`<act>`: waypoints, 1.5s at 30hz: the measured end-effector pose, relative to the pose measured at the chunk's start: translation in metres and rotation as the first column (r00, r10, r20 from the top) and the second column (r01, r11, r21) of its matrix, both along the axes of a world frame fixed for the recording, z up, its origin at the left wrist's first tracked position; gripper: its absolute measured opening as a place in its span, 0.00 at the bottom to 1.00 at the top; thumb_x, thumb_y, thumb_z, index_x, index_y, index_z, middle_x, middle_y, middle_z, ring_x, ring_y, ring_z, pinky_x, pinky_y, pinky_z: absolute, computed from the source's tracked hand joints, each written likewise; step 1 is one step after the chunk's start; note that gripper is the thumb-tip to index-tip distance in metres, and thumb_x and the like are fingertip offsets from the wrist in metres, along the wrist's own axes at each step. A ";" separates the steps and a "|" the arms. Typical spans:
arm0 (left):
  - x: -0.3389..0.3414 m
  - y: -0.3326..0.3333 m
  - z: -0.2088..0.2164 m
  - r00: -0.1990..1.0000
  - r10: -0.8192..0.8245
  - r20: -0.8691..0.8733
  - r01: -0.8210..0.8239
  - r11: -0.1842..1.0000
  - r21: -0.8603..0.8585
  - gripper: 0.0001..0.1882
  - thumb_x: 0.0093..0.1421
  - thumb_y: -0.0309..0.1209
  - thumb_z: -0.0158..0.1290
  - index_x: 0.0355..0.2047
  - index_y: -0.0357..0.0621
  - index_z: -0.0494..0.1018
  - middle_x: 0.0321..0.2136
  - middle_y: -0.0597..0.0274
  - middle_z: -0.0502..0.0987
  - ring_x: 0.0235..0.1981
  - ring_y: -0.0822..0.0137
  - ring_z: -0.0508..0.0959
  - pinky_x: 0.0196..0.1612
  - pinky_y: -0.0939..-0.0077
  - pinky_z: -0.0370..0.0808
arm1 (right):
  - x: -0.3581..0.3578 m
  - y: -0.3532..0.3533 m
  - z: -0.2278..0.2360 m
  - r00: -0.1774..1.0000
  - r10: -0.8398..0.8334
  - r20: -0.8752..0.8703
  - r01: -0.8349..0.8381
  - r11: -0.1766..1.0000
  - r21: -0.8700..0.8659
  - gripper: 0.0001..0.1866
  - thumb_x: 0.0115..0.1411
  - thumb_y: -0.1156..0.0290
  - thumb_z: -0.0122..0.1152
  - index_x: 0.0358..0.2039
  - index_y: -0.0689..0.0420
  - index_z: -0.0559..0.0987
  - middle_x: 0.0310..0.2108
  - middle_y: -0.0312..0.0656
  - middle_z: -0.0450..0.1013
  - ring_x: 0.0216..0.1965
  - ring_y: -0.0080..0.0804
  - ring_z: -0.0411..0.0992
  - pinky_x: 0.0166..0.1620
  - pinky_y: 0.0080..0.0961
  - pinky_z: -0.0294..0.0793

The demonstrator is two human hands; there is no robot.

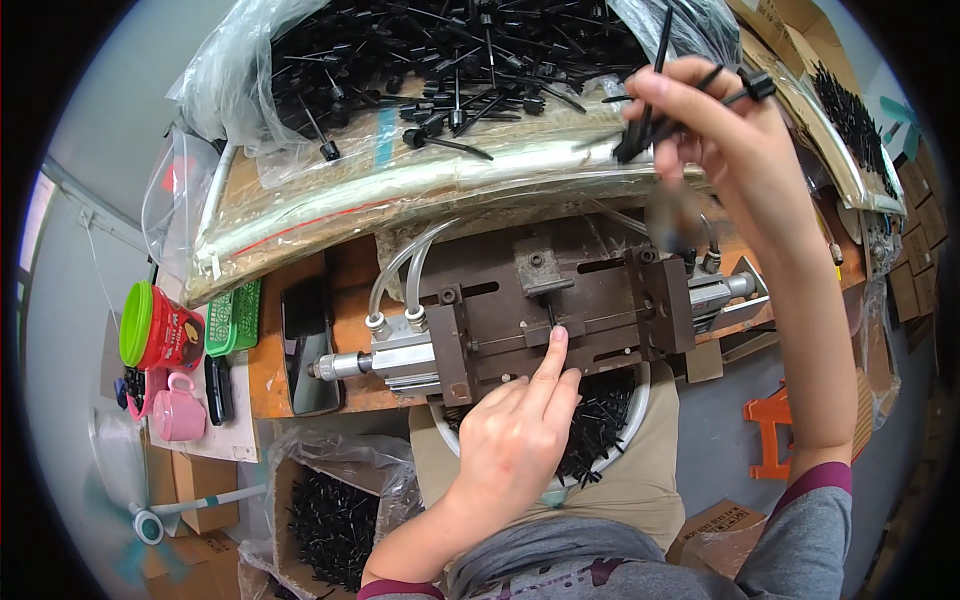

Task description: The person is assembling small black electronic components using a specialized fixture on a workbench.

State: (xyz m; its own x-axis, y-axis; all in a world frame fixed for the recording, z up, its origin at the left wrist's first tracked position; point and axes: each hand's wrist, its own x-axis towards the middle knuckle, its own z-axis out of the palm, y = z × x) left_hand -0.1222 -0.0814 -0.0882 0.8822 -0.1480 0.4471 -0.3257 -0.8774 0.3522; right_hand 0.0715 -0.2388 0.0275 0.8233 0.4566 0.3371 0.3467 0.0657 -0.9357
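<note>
- Workshop, by the look of it: small-parts production station.
- Steel fixture point(490, 260) with silver cylinders point(408, 358) and clear hoses point(413, 285) on a worn wooden tabletop point(268, 360).
- Black stemmed parts point(460, 60), heaped in bulk amid plastic sheeting point(225, 85).
- Floor: plastic-lined carton point(360, 468) of more black pieces; orange stool point(768, 435).
- Brown boxes point(915, 245) stacked at right.
- Personal touch at left: pink mug point(180, 412).

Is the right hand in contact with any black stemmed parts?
Touching: the head view shows the right hand gripping several black stemmed parts, their ends sticking out.
</note>
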 end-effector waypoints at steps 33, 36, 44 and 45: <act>-0.014 0.011 0.010 0.986 -0.046 0.160 0.077 0.979 -0.191 0.18 0.49 0.22 0.67 0.41 0.29 0.79 0.53 0.43 0.77 0.39 0.59 0.84 0.39 0.72 0.82 | -0.116 -0.023 -0.056 0.873 -0.009 -0.487 -0.052 0.992 -0.113 0.07 0.60 0.78 0.67 0.37 0.66 0.79 0.26 0.39 0.77 0.23 0.20 0.77 0.25 0.14 0.76; -0.013 0.007 0.002 0.998 -0.055 0.031 0.056 0.998 -0.024 0.15 0.51 0.25 0.65 0.39 0.34 0.79 0.53 0.46 0.77 0.33 0.63 0.83 0.36 0.73 0.80 | -0.117 -0.032 -0.054 0.882 -0.059 -0.467 -0.002 0.992 -0.128 0.07 0.60 0.78 0.67 0.36 0.66 0.78 0.27 0.39 0.78 0.21 0.18 0.76 0.23 0.13 0.73; -0.001 0.001 0.004 0.999 0.007 -0.043 -0.003 0.994 0.110 0.15 0.51 0.28 0.66 0.39 0.39 0.80 0.53 0.51 0.79 0.22 0.68 0.79 0.27 0.78 0.74 | -0.117 -0.041 -0.061 0.877 -0.076 -0.475 0.050 0.997 -0.067 0.06 0.62 0.78 0.65 0.37 0.64 0.77 0.26 0.41 0.78 0.18 0.17 0.72 0.20 0.11 0.67; -0.001 0.001 0.005 0.999 0.005 -0.049 0.000 0.995 0.102 0.15 0.51 0.29 0.66 0.39 0.39 0.80 0.53 0.51 0.79 0.22 0.68 0.79 0.26 0.78 0.74 | -0.116 -0.041 -0.061 0.874 -0.078 -0.480 0.060 0.997 -0.052 0.06 0.62 0.78 0.64 0.38 0.64 0.76 0.26 0.41 0.78 0.18 0.17 0.71 0.20 0.11 0.67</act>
State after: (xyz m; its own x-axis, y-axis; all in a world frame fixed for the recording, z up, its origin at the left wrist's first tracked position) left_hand -0.1231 -0.0800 -0.0829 0.9029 -0.1885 0.3862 -0.3082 -0.9104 0.2760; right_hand -0.0448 -0.2802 -0.0331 0.9097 0.3963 -0.1242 -0.1450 0.0228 -0.9892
